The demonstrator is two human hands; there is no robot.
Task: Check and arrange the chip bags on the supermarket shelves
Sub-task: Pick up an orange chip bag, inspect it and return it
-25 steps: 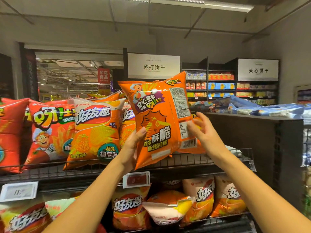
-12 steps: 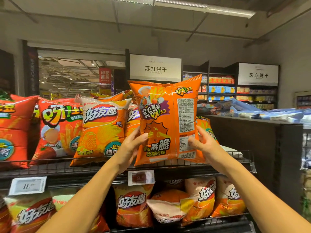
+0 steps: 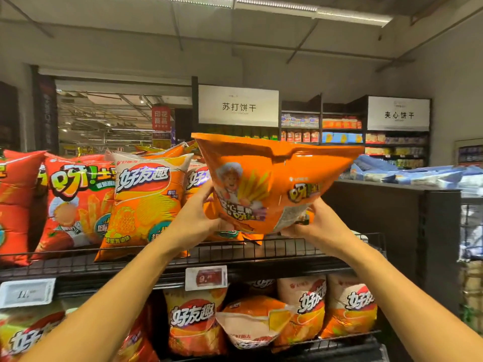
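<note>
- Orange chip bag [image 3: 264, 184] up in the air over the right part of the upper wire shelf [image 3: 287, 250], tilted, top seam leaning toward the camera, blurred.
- Left hand [image 3: 196, 220] holds the bag's lower left edge, grip curled round it, fingers partly hidden behind the bag.
- Right hand [image 3: 313, 226] holds the lower right corner from below, grip closed on the bag.
- Both forearms reach up from the near bottom corners.
- Bag's bottom sits just above the shelf's front rail; can't tell if it touches the small orange bag [image 3: 235, 235] behind it.
- Left of the held bag: yellow-orange chip bag [image 3: 143, 205] standing on the shelf, another of the same kind [image 3: 194, 178] just behind the left hand.
- Further left: red chip bag with a chef figure [image 3: 75, 199], then another red bag [image 3: 15, 205] at the left edge.
- Price tag [image 3: 206, 276] clipped on the shelf front under the held bag; second price tag [image 3: 27, 292] far left.
- Lower shelf: chip bags in a row [image 3: 308, 309], one white-orange bag [image 3: 251, 322] lying tipped over.
- Far right: blue packs [image 3: 407, 173] on a dark unit.
- Far back: two white aisle signs [image 3: 237, 105], [image 3: 398, 113] over biscuit shelves.
</note>
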